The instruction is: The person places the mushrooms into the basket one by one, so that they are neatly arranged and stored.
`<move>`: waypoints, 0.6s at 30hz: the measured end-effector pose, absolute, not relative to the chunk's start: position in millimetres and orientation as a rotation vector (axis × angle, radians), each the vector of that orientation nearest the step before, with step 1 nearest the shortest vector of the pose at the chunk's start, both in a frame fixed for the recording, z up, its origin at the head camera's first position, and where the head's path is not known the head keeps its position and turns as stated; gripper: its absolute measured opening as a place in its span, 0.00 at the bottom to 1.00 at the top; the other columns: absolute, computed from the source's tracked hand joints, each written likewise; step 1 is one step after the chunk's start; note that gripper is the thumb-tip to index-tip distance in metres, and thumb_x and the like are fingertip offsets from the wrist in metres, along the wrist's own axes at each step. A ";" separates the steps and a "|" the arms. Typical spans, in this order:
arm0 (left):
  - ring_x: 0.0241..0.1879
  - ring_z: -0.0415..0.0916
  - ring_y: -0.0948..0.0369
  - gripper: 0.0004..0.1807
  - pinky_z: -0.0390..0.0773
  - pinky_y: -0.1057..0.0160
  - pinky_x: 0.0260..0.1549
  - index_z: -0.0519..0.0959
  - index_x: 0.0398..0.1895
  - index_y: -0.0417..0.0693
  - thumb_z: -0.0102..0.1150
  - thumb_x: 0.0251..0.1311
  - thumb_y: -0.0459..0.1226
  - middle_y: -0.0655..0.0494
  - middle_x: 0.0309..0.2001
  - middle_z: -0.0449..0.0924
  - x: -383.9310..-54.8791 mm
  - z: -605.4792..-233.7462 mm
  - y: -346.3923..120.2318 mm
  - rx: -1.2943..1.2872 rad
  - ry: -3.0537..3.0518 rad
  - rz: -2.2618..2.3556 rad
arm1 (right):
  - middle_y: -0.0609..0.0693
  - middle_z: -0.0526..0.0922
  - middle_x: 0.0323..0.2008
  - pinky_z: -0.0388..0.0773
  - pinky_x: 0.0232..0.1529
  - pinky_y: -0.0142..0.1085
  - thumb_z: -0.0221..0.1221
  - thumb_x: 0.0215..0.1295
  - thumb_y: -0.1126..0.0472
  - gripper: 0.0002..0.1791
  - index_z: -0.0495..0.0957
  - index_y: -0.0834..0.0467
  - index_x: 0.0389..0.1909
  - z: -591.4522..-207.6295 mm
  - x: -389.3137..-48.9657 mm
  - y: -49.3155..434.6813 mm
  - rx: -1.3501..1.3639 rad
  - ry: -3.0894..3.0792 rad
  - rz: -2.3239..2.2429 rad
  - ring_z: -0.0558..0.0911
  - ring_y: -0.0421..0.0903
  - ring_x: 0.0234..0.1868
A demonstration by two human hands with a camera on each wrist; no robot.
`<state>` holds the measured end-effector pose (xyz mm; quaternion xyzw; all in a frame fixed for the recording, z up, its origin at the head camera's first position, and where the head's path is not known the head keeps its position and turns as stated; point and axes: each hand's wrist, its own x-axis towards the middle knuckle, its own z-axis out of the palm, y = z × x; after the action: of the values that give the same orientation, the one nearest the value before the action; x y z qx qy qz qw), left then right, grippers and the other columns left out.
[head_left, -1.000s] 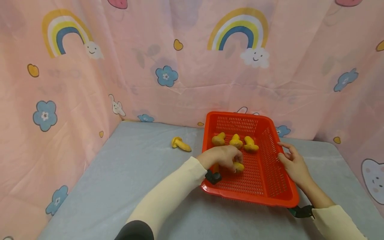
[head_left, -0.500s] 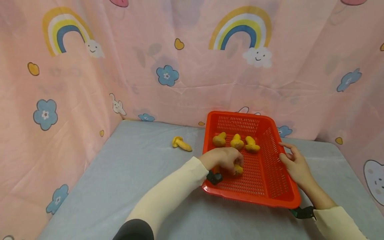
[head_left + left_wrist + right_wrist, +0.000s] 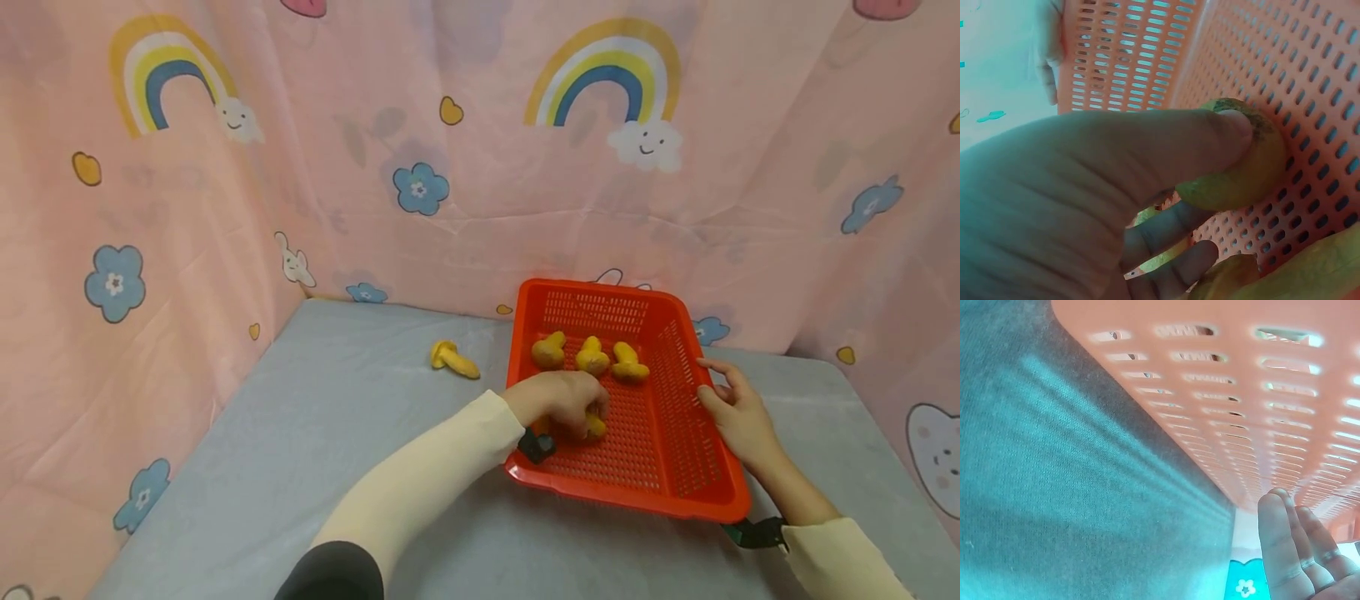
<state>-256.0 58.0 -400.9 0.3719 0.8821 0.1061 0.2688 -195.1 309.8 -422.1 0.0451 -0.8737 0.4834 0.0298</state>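
Note:
My left hand (image 3: 566, 400) is down inside a red plastic basket (image 3: 652, 500), pinching a yellow mushroom (image 3: 596, 427). In the left wrist view, the thumb lies across that mushroom's rounded cap (image 3: 1254, 169), close to the perforated basket floor. Another mushroom (image 3: 1310, 272) lies beside the curled fingers. Three mushrooms, a left one (image 3: 548, 352), a middle one (image 3: 592, 357) and a right one (image 3: 628, 363), form a row farther back in the basket. My right hand (image 3: 742, 417) touches the basket's right rim, its fingers extended along the outside of the slotted wall (image 3: 1272, 425).
One more yellow mushroom (image 3: 454, 360) lies on the grey-blue tabletop (image 3: 360, 400), left of the basket. A pink printed curtain (image 3: 480, 250) closes off the back and sides, near the basket's far rim.
The left hand stays in the same spot in the basket, the mushroom in its fingers turning slightly. The right hand keeps its place at the rim.

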 end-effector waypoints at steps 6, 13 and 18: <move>0.39 0.72 0.67 0.14 0.73 0.72 0.39 0.79 0.41 0.61 0.69 0.52 0.38 0.67 0.38 0.76 -256.2 -401.5 59.4 1.023 2.380 0.258 | 0.74 0.74 0.50 0.82 0.26 0.37 0.42 0.76 0.58 0.28 0.51 0.64 0.71 -422.0 -194.5 309.2 0.139 -2.694 1.502 0.84 0.38 0.29; 0.41 0.72 0.68 0.15 0.73 0.72 0.41 0.79 0.42 0.62 0.70 0.52 0.39 0.67 0.39 0.76 -257.2 -400.7 59.7 1.023 2.392 0.250 | 0.74 0.74 0.51 0.83 0.26 0.37 0.42 0.76 0.57 0.28 0.50 0.64 0.72 -422.9 -195.0 310.1 0.132 -2.698 1.508 0.84 0.38 0.29; 0.42 0.72 0.69 0.13 0.73 0.72 0.44 0.80 0.43 0.62 0.69 0.54 0.40 0.67 0.41 0.76 -257.2 -400.0 59.2 1.033 2.406 0.246 | 0.74 0.75 0.50 0.82 0.26 0.38 0.42 0.76 0.57 0.29 0.50 0.63 0.72 -422.6 -194.9 309.9 0.124 -2.703 1.513 0.84 0.39 0.29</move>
<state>-257.2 59.2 -400.0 0.3800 0.8851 0.0906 0.2528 -194.9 309.9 -422.6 0.0401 -0.8718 0.4879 0.0205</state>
